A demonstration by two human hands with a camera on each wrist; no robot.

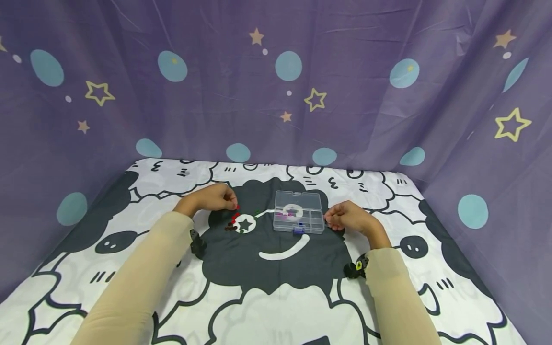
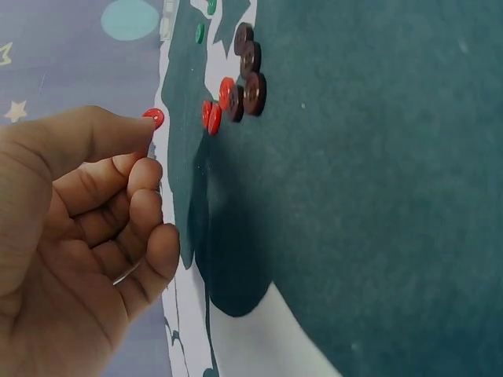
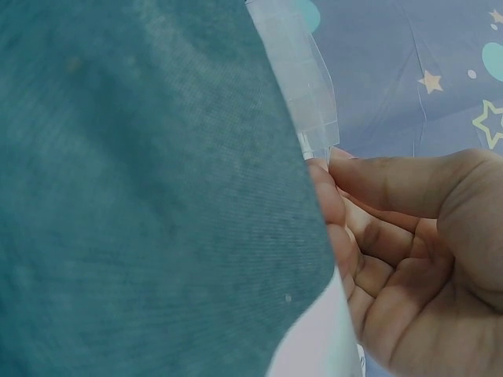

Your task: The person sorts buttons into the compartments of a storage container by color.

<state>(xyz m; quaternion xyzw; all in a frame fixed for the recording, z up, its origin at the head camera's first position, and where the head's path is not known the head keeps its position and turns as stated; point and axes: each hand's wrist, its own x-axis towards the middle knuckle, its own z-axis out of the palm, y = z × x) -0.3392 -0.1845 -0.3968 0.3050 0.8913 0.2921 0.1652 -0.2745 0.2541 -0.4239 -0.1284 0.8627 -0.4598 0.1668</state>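
- Nearest are two cream sleeves: the left sleeve (image 1: 133, 278) and the right sleeve (image 1: 398, 292), reaching forward with black gear (image 1: 197, 244) at each wrist.
- Beneath them spreads a white cloth (image 1: 233, 316) with cartoon faces, its middle a large dark patch (image 1: 241, 268) with a white curved line.
- At the near side of the clear box sit some blue pieces (image 1: 299, 230); whether they are inside it I cannot tell.
- Left of the box, on the dark patch, four brown buttons (image 2: 254, 94) lie close together, one of them touching or just beside a red one.
- Three loose red buttons (image 2: 214, 118) lie bunched next to the brown ones, with green buttons (image 2: 200, 33) a little apart.
- The right hand (image 1: 351, 218) pinches the right side of the box with thumb and fingers, the others curled.
- The clear box (image 1: 316, 224) is divided into compartments, with pink pieces (image 1: 282, 213) showing at its left; its lid (image 1: 297, 197) is open at the far side.
- The left hand (image 1: 215, 197) pinches a single red button (image 2: 157, 118) between thumb and forefinger above the cloth, its other fingers curled in.
- Farthest back hangs a purple curtain (image 1: 233, 120) with stars and blue ovals.
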